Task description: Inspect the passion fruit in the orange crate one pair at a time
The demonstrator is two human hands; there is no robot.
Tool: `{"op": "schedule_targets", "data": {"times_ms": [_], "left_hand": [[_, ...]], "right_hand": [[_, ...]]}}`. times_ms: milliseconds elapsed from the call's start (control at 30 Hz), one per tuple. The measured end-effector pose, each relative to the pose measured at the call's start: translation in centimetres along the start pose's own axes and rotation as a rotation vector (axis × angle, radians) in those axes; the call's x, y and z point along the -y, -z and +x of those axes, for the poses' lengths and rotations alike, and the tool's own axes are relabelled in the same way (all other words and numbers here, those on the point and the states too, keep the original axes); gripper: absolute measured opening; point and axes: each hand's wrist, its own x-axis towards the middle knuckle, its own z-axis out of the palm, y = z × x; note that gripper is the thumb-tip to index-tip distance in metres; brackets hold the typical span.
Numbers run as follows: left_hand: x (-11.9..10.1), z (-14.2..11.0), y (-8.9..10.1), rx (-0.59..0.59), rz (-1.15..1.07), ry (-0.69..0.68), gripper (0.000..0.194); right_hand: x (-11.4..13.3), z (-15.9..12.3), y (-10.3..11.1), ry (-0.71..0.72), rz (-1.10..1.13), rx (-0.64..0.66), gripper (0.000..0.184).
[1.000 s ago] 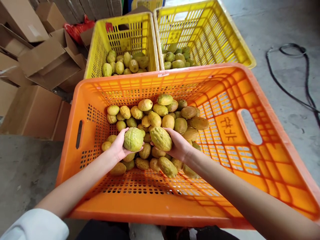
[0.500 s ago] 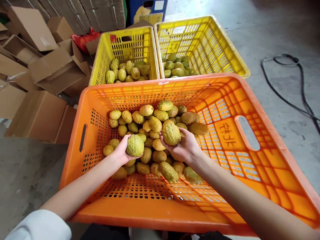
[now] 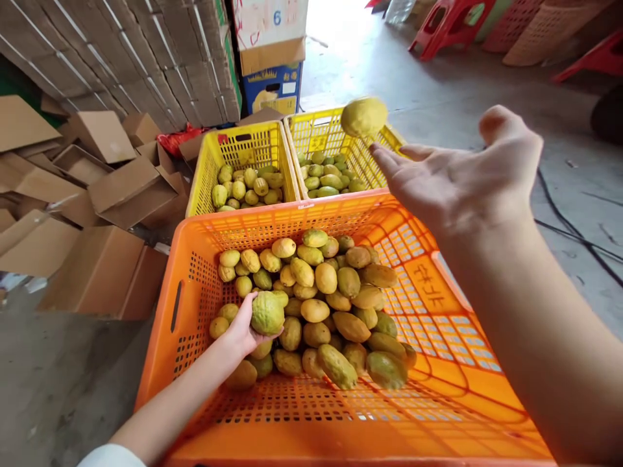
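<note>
Apparently mid-release: yellow fruit (image 3: 364, 117) off spread right hand (image 3: 460, 172); green fruit (image 3: 267, 314) clasped in left hand (image 3: 242, 329); next presumably needing clear flight.

From my end I see what looks like a produce warehouse: fruit crates (image 3: 341, 442), bundled cardboard (image 3: 185, 61), loose cartons (image 3: 95, 269), concrete floor (image 3: 92, 363).

I see free room in the orange crate (image 3: 321, 442), to the right of the fruit pile (image 3: 315, 311), which blocks the middle. Toward the right yellow crate (image 3: 311, 124), one airborne fruit (image 3: 364, 117) obstructs the right hand (image 3: 462, 178).
</note>
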Motion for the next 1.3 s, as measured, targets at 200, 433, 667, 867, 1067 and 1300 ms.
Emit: {"op": "schedule_targets", "data": {"times_ms": [200,433,667,867,1067,1300], "left_hand": [[-0.7,-0.5,0.2,0.026,0.055,-0.017,0.036],[-6.8,-4.9,-3.3,0.108,0.175,-0.063,0.041],[-14.7,-11.1,-9.1,0.516,-0.033,-0.884,0.066],[-11.7,-8.5,-5.9,0.527,0.072,-1.046,0.06],[-6.1,-0.5,-1.9,0.137,0.707,-0.882,0.029],[3.8,6.7,2.6,-0.011,1.418,-0.783,0.028]], "right_hand": [[-9.5,-6.2,3.6,-0.123,-0.361,0.137,0.038],[-20.0,-11.9,5.3,-0.121,-1.532,0.704,0.027],[-20.9,-12.4,5.0,0.018,-1.526,1.108,0.028],[-21.6,-13.3,5.8,-0.072,-1.531,1.166,0.017],[-22.0,-13.0,5.8,-0.183,-1.46,1.084,0.01],[-23.2,-13.7,6.7,-0.289,-1.206,0.919,0.007]]}}
